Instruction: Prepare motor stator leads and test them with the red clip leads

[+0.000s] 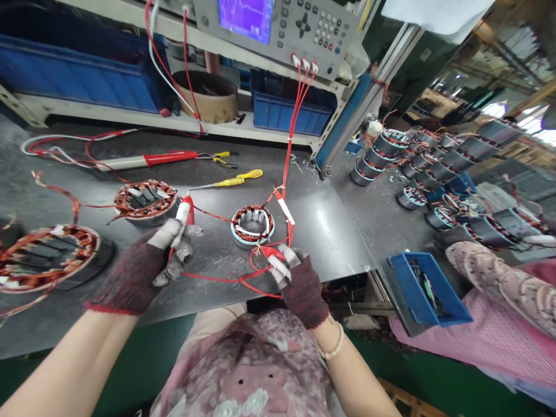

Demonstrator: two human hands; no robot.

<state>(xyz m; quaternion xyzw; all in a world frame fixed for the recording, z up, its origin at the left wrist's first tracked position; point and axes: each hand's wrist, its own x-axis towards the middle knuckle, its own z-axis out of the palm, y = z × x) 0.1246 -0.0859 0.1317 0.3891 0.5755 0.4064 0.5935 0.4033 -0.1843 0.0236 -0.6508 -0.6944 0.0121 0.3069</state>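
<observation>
1. At a long factory bench, a dark metal worktop (313, 231) runs below a white shelf (130, 119). On this shelf stand a grey test instrument (321, 29) with a lit screen, a blue plastic bin (291, 113) and a round brown tub (204, 98).
2. To the right, many wound motor stators (456, 156) stand in rows. Beside them is a tilted blue tray (430, 289), and a pink patterned sleeve (499, 284) of another person lies near it.
3. On the left of the worktop are two larger copper-wound stators (47, 258) (145, 202), a yellow-handled screwdriver (226, 180) and yellow-handled pliers (221, 159).
4. A small stator (238, 223) sits between the hands, and red test leads (295, 116) come down from the instrument and pass close around it.
5. The left hand (139, 272), in a knitted glove, is closed on a red insulated clip (187, 208) and holds it up, near the larger stator. The right hand (304, 292) is beside a loop of the red leads, with fingers bent, but I cannot tell if it grasps something.
6. This hold seems good: the fingers stay on the insulation, and the clip stays apart from the bare copper.
</observation>
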